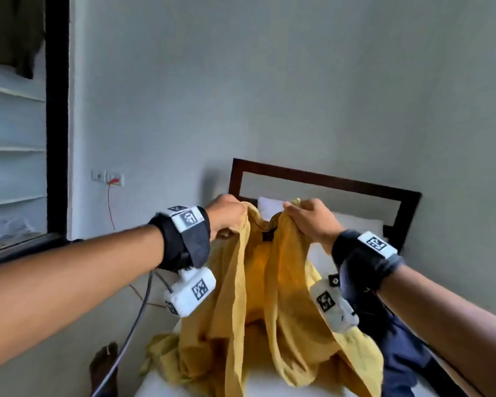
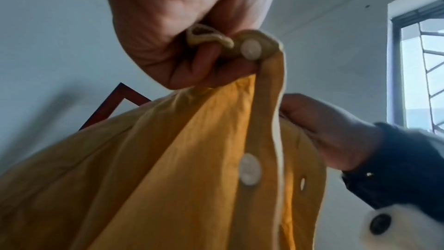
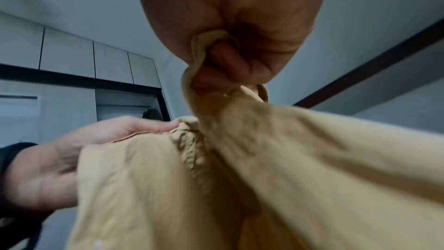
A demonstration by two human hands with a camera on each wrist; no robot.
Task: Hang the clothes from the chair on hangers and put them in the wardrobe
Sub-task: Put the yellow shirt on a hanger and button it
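A yellow button shirt [image 1: 269, 285] hangs in front of me, held up by its collar ends. My left hand [image 1: 226, 214] grips the left collar edge, its fingers curled round the fabric near a white button [image 2: 251, 47]. My right hand [image 1: 309, 217] grips the other collar end [image 3: 206, 48]. The shirt's lower part drapes over a white cushioned chair [image 1: 355, 222] with a dark wooden back frame [image 1: 327, 179]. A dark blue garment [image 1: 404, 356] lies on the chair at the right. The wardrobe [image 1: 15, 144] stands open at the left with white shelves.
A dark garment [image 1: 15, 32] hangs in the wardrobe's top. A wall socket [image 1: 109, 177] with a red wire sits left of the chair. A grey cable [image 1: 132, 330] trails down from my left wrist. A bare foot [image 1: 103, 365] shows on the floor.
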